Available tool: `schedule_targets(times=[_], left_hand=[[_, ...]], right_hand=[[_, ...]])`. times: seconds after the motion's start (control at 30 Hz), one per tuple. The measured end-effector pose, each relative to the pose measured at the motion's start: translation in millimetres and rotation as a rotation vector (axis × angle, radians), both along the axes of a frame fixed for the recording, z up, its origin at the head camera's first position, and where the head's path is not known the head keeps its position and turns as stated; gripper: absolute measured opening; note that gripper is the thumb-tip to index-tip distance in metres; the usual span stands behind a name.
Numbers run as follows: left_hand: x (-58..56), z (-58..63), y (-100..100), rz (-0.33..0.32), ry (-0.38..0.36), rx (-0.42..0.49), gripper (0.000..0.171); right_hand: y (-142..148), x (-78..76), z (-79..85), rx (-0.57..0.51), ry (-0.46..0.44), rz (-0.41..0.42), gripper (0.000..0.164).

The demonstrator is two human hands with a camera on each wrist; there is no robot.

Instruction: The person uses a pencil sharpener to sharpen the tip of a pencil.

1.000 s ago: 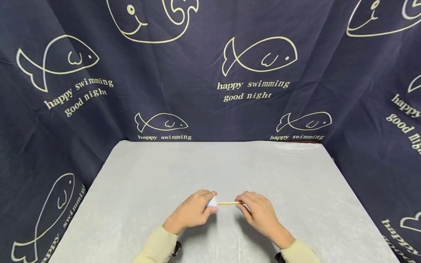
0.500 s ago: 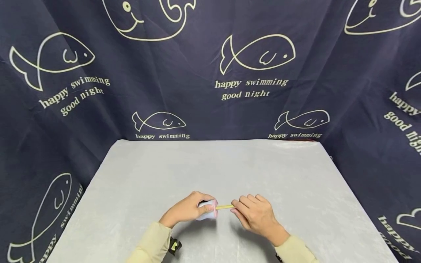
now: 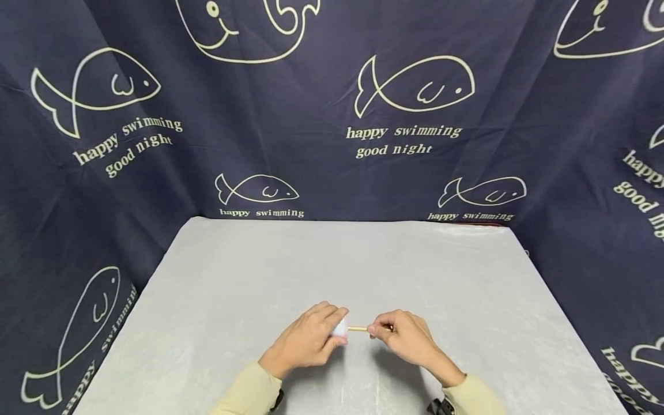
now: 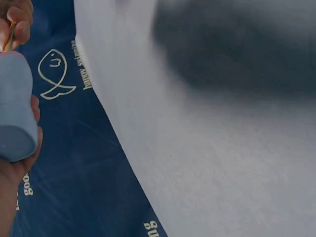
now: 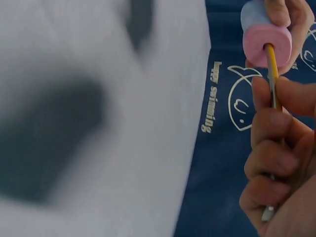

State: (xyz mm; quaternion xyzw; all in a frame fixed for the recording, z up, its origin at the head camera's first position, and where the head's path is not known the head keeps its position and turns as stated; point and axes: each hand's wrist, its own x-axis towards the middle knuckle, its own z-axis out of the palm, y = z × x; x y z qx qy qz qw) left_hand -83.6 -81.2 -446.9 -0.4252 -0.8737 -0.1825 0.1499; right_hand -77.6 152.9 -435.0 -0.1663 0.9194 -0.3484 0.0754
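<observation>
In the head view my left hand (image 3: 306, 340) grips a light-blue pencil sharpener (image 3: 339, 329), its fingers over the top and thumb below. The right wrist view shows the sharpener's pink end (image 5: 254, 43), with a round hole. One end of a thin yellow-and-silver pencil (image 5: 273, 74) sits in that hole, so its tip is hidden. My right hand (image 3: 411, 339) pinches the pencil between thumb and forefinger, the other fingers curled along it. The sharpener's smooth blue base (image 4: 17, 140) faces the left wrist camera. Both hands are held above the table.
A table (image 3: 342, 259) with a pale grey cloth lies under the hands. Dark blue curtains (image 3: 321, 127) with white fish drawings and lettering stand behind it and at both sides. Pale sleeves (image 3: 249, 392) and dark wrist straps cover the wrists.
My left hand has turned over the sharpener, which shows less from above than half a second ago. My right hand has rolled on the pencil, its thumb and forefinger now foremost. The pencil stays in the hole.
</observation>
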Motion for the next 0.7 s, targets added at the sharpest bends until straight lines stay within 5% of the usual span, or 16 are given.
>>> schedule_targets(times=[0.17,0.3,0.43,0.6,0.7], left_hand=[[-6.7,2.6,-3.0,0.029,-0.191,0.049,0.042],[-13.7,10.1,-5.5,0.033,-0.412,0.102,0.033],[-22.2,16.8,-6.6,0.022,-0.55,0.138,0.016],[-27.7,22.4,-5.5,0.004,-0.658,0.162,0.014],[-26.0,22.5,-3.4,-0.006,-0.657,0.168,0.016]], right_hand=[[1.0,1.5,-7.7,0.012,0.358,0.07,0.005],[2.1,-0.5,-17.5,0.037,0.745,0.115,0.009],[1.2,-9.5,-23.2,0.081,1.024,0.128,0.03],[-1.1,-18.9,-26.5,0.088,1.243,0.128,0.036],[-0.7,-18.4,-25.6,0.084,1.269,0.143,0.037]])
